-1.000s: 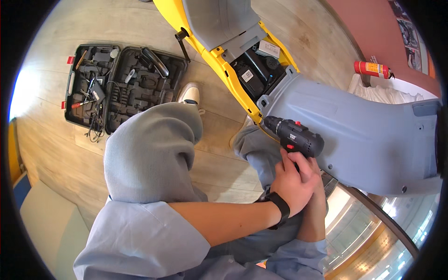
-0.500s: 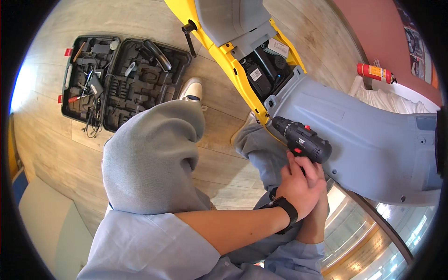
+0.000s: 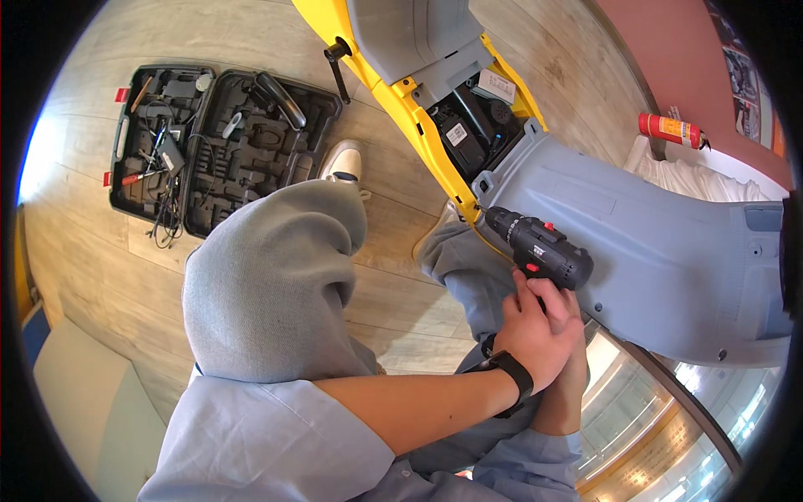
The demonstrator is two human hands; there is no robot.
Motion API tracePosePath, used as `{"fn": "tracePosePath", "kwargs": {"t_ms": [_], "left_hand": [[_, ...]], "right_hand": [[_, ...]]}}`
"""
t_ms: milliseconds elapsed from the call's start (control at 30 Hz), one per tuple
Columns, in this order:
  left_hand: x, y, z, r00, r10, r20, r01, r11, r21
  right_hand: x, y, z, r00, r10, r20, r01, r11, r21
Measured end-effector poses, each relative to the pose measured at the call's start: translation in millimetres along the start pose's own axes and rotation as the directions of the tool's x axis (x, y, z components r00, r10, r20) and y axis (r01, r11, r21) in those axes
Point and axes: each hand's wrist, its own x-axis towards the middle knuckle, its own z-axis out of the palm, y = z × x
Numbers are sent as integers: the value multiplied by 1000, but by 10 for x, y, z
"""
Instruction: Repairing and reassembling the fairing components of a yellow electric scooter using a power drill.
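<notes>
A black cordless drill (image 3: 548, 253) with red buttons lies along the edge of the grey plastic body panel (image 3: 661, 251). Its chuck points up and left, its tip at the screw corner of the yellow frame (image 3: 439, 155). My left hand (image 3: 533, 330), with a black watch on the wrist, is closed over the drill's handle. Beneath it, my right hand (image 3: 575, 361) is wrapped round the same handle, mostly hidden by the left. Beside the chuck, an open compartment (image 3: 473, 134) shows a black boxy unit and a small white box.
An open black tool case (image 3: 251, 197) with cables and tools lies on the wooden floor at the left. A grey flap (image 3: 410, 33) stands raised beyond the compartment. A black crank-like pedal (image 3: 338, 67) juts from the frame. A red fire extinguisher (image 3: 672, 131) is at the far right.
The drill and both hands have shifted very slightly; the grip and the tip's place at the frame corner look the same.
</notes>
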Motion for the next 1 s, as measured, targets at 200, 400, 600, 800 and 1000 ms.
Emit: {"fn": "tracePosePath", "kwargs": {"t_ms": [200,400,600,800,1000], "left_hand": [[-3,21,33,1000,-5,17,5,1000,-17],[5,-4,25,1000,20,-5,-20,1000,-24],[9,-57,77,993,93,-79,-97,993,-60],[75,-60,131,989,95,-116,-107,990,-96],[119,-9,181,993,29,-118,-41,994,-97]], "right_hand": [[39,-188,-37,954,300,-12,-282,909,306],[118,-318,-48,835,545,78,-483,657,579],[175,-327,-96,849,519,98,-487,698,525],[321,-368,-214,842,510,174,-529,719,452],[374,-373,-216,867,480,135,-487,758,435]]}}
